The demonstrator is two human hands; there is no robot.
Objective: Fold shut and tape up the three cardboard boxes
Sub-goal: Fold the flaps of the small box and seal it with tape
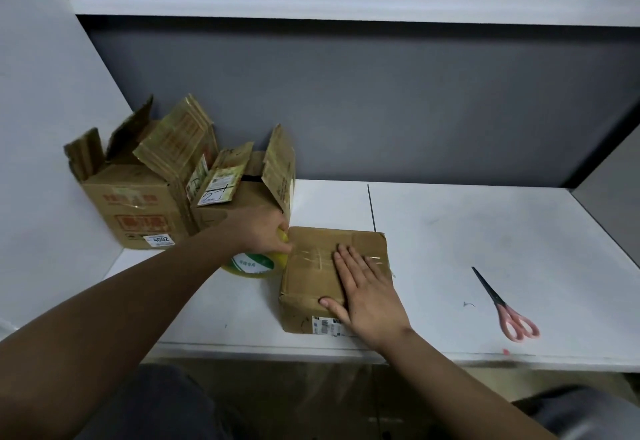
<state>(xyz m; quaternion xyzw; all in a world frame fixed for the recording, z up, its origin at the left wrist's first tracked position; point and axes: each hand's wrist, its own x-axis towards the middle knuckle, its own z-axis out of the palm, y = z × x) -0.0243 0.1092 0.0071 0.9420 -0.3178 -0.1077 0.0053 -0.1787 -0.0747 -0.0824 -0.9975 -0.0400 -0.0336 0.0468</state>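
A small cardboard box (311, 280) with its flaps folded down sits near the table's front edge, clear tape running across its top. My right hand (367, 290) lies flat on that top, fingers straight, thumb over the near edge. My left hand (261, 231) grips a yellow tape roll (254, 263) against the box's left side. Two more cardboard boxes stand at the back left with flaps up: a taller box (135, 204) in the corner and a middle box (242, 193) beside it.
Pink-handled scissors (505, 308) lie on the white table (450, 231) to the right. A white side panel stands at the left and a grey back wall behind. A shelf runs overhead. My legs show below the table's front edge.
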